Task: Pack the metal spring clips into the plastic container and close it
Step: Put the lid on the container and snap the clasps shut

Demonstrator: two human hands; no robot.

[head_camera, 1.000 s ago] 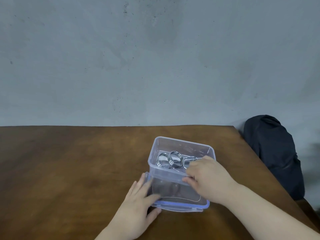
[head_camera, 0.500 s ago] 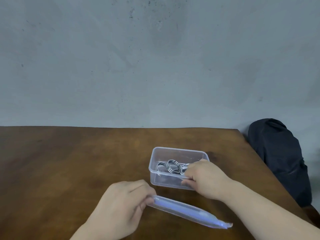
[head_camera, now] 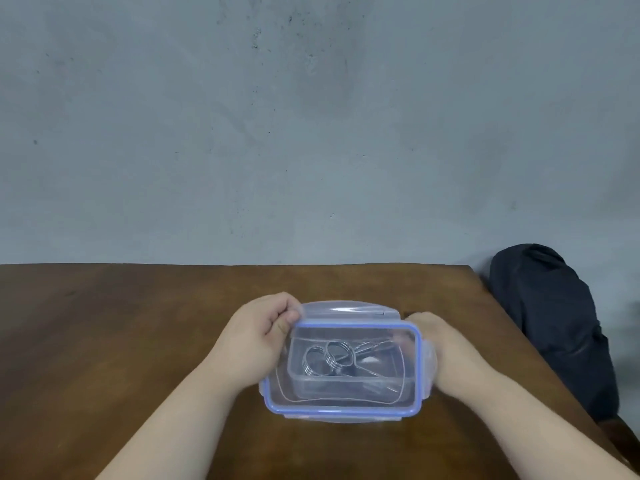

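Note:
A clear plastic container stands on the brown table, near its front right. Metal spring clips with round coils lie inside it, seen through the plastic. A clear lid with a blue rim is held over the container, its latch flaps sticking out. My left hand grips the lid's far left corner with curled fingers. My right hand holds the right side of the lid and container; its fingertips are hidden behind the plastic.
The wooden table stretches left and ends at a grey wall behind. A dark bag sits just past the table's right edge.
My left hand lifted the lid from the table in front of the container and brought it over the container. My right hand shifted from the container's near wall to its right side.

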